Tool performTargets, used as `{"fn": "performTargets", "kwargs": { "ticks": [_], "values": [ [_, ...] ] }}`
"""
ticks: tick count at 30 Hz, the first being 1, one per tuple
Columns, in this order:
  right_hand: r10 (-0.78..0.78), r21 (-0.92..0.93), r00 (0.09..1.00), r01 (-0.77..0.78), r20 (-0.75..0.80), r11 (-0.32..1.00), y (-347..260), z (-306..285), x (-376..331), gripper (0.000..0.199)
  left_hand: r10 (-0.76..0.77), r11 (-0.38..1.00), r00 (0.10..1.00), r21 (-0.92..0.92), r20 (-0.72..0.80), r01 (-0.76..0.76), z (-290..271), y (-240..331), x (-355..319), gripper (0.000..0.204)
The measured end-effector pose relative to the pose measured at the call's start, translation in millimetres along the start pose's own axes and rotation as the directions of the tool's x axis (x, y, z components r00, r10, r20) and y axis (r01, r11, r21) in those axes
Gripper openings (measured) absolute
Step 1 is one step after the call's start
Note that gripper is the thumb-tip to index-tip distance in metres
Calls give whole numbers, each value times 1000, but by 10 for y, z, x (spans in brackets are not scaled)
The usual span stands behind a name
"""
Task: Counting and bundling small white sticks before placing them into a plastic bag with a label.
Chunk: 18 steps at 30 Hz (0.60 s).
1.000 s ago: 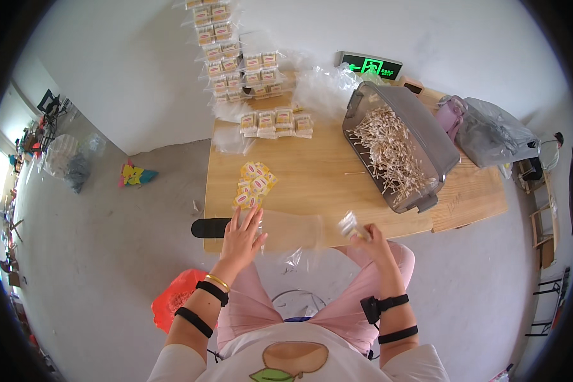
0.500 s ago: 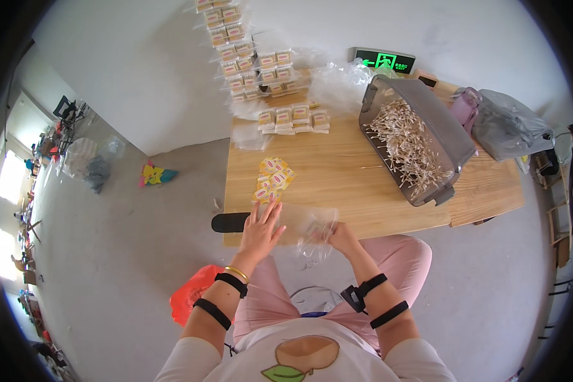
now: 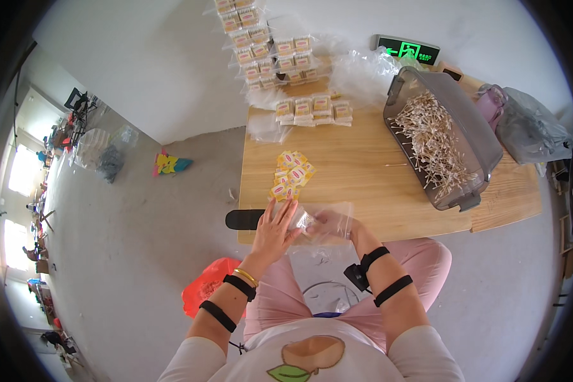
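Note:
My left hand [image 3: 275,228] lies flat near the table's front edge, fingers stretched, with its fingertips just below the pile of small yellow-and-white cards [image 3: 291,173]. Beside its thumb is a clear plastic bag [image 3: 342,219], crumpled and shiny toward the left hand. My right hand [image 3: 330,223] is at the bag, its fingers bent, pointing left and seen through the film. Whether anything else is inside those fingers is hidden by glare. A black strip [image 3: 244,219] sticks out past the table's left edge, next to my left hand.
A grey bin [image 3: 455,127] of cotton swabs [image 3: 430,146] lies tilted at the right; one loose swab [image 3: 396,165] is beside it. Small filled packs [image 3: 313,110] stand in rows at the back, with a tall stack [image 3: 251,48] behind. Empty clear bags [image 3: 268,127] lie near them.
My right hand has moved left toward my left hand, and the bag's film now spreads over its fingers. The left hand stays flat; the whole view has shifted slightly.

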State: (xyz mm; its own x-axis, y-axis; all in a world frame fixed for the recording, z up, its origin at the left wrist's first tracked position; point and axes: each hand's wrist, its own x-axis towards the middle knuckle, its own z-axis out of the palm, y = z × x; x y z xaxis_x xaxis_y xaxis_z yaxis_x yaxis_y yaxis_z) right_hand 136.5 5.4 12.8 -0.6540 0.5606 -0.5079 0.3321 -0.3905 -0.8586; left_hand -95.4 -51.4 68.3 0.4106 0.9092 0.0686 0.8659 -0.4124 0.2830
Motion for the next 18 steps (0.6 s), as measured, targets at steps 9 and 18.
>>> {"fn": "performTargets", "kwargs": {
  "ticks": [9,18],
  "values": [
    [-324,-322,924,249,-204,913,-35,227,212,53,8,994,1000,105,4,-8,-26,-116,-67,73],
    [-292,-712,954,154,-75,685,-101,306,169,52,71,993,997,88,34,-74,-97,-65,-64,73]
  ]
}}
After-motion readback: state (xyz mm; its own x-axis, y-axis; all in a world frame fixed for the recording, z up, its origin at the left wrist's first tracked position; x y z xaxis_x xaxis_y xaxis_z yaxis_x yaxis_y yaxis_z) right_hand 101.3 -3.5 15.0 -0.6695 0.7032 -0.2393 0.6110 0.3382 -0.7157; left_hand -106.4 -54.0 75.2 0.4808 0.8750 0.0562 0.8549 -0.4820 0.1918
